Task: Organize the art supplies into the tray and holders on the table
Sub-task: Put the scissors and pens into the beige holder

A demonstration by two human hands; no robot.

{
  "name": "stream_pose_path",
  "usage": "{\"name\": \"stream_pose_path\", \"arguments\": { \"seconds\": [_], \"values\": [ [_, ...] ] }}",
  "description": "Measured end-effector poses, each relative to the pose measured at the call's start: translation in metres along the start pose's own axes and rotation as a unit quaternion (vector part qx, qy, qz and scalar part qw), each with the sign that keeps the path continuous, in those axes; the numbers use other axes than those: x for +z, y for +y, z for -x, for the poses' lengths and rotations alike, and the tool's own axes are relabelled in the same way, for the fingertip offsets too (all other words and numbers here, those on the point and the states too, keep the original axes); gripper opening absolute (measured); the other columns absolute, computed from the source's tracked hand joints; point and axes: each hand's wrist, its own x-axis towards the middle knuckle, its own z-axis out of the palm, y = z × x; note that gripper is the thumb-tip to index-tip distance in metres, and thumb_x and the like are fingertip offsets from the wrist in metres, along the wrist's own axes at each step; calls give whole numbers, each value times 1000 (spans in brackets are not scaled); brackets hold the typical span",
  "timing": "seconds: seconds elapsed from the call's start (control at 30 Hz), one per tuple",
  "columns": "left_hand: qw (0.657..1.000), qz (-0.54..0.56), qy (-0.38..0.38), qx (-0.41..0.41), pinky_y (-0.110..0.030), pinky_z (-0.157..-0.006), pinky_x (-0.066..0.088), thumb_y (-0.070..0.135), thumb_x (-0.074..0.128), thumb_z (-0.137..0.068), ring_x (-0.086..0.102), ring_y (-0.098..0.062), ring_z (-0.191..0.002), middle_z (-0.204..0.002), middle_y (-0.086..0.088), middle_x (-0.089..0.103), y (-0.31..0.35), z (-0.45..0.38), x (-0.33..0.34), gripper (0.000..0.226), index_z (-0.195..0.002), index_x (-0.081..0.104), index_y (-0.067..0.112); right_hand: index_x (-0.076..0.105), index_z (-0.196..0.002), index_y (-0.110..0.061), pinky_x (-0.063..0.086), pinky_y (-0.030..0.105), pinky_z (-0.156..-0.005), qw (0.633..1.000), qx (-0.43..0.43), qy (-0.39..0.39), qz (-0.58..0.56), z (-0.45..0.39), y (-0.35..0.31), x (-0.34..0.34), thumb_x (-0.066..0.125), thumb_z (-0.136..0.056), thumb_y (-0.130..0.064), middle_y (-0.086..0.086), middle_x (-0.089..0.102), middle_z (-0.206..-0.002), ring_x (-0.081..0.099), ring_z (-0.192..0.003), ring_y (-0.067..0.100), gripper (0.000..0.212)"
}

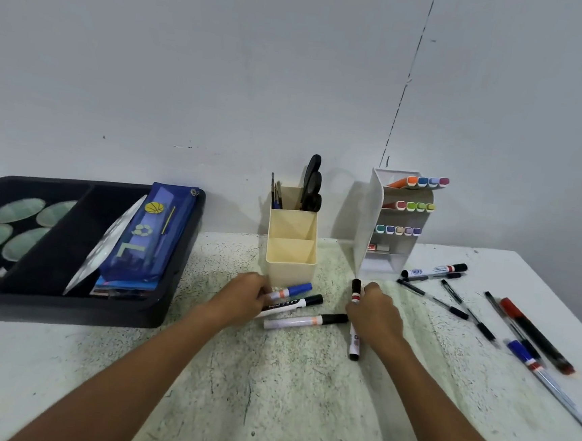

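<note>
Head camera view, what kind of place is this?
Probably a craft or study desk: a paint-speckled table against a plain wall, a white rack of coloured markers, and a cream holder with scissors.

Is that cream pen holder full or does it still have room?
Partly filled. The cream pen holder has scissors and a few tools in its back section; the two front sections look empty.

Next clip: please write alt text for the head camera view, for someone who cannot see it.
Both hands gather markers on a speckled white table: the left hand holds a blue-capped marker, the right hand grips a black-capped one. Behind stand a cream holder with scissors and a white marker rack; a black tray sits left, loose pens right.
</note>
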Motion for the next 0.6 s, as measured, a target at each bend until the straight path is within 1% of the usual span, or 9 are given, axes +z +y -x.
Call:
{"name": "stream_pose_path", "arguments": {
  "seconds": [0.03, 0.1, 0.17, 0.2, 0.23, 0.3, 0.4, 0.5, 0.6],
  "values": [
    [1000, 2, 12, 6, -18, -55, 32, 24, 56, -98, 52, -10, -71, -85, 2, 58, 0, 3, -1, 11, -90, 61, 17, 48, -92, -13, 34, 29, -57, 1000, 2, 3, -28, -1, 1, -2, 57, -92, -23, 1, 54, -79, 54, -74, 24, 14],
    [999, 9, 30, 29, -19, -55, 30, 19, 49, -100, 50, -13, -73, -83, 4, 54, 1, 9, -4, 10, -91, 54, 17, 53, -88, -14, 36, 27, -54, 990, -14, 5, -142, 1, 1, -4, 57, -91, -18, 0, 57, -74, 56, -71, 23, 7],
    [998, 30, 20, 48, -20, -57, 30, 16, 43, -101, 44, -10, -72, -86, 5, 47, 3, 14, -4, 8, -95, 46, 19, 52, -88, -15, 39, 28, -55, 967, -36, -12, -253, 8, -1, -5, 54, -90, -10, 0, 56, -73, 54, -68, 22, 6],
    [998, 42, 7, 50, -21, -58, 32, 16, 43, -101, 42, -9, -72, -88, 4, 46, 3, 15, -3, 4, -98, 43, 20, 53, -89, -15, 38, 28, -55, 960, -53, -23, -273, 11, -2, -5, 53, -89, -6, 0, 55, -74, 53, -66, 19, 9],
    [998, 52, -8, 47, -22, -60, 35, 17, 45, -99, 42, -9, -73, -90, 2, 45, 4, 16, -2, 4, -102, 43, 20, 54, -89, -16, 36, 27, -55, 960, -72, -35, -268, 13, -2, -5, 55, -87, -4, 0, 55, -73, 51, -65, 16, 12],
    [998, 44, -30, 31, -23, -64, 38, 25, 55, -95, 44, -9, -77, -95, 3, 46, 4, 18, 0, 17, -107, 44, 21, 59, -85, -19, 34, 21, -51, 968, -104, -79, -216, 15, -1, -8, 67, -80, -8, -5, 54, -68, 50, -60, 10, 15],
    [1000, -7, -14, 13, -25, -72, 39, 36, 66, -89, 48, -10, -86, -101, 5, 48, 1, 18, 5, 33, -115, 51, 23, 65, -84, -18, 39, 15, -48, 962, -117, -196, -152, 13, 6, -13, 84, -68, -17, -7, 59, -65, 52, -51, 2, 25],
    [1000, 10, 15, -3, -24, -72, 39, 32, 66, -90, 50, -10, -85, -99, 7, 51, 0, 19, 10, 28, -115, 57, 21, 67, -76, -19, 45, 21, -55, 957, -129, -243, -90, 11, 13, -13, 87, -64, -10, -3, 65, -71, 58, -59, 8, 25],
    [999, 31, 20, -11, -22, -62, 39, 26, 65, -91, 52, -10, -74, -86, 7, 55, 0, 20, 11, 9, -95, 59, 21, 70, -73, -13, 44, 22, -54, 951, -138, -250, -119, 8, 16, -14, 85, -67, -5, 0, 65, -66, 58, -57, 12, 18]
  ]
}}
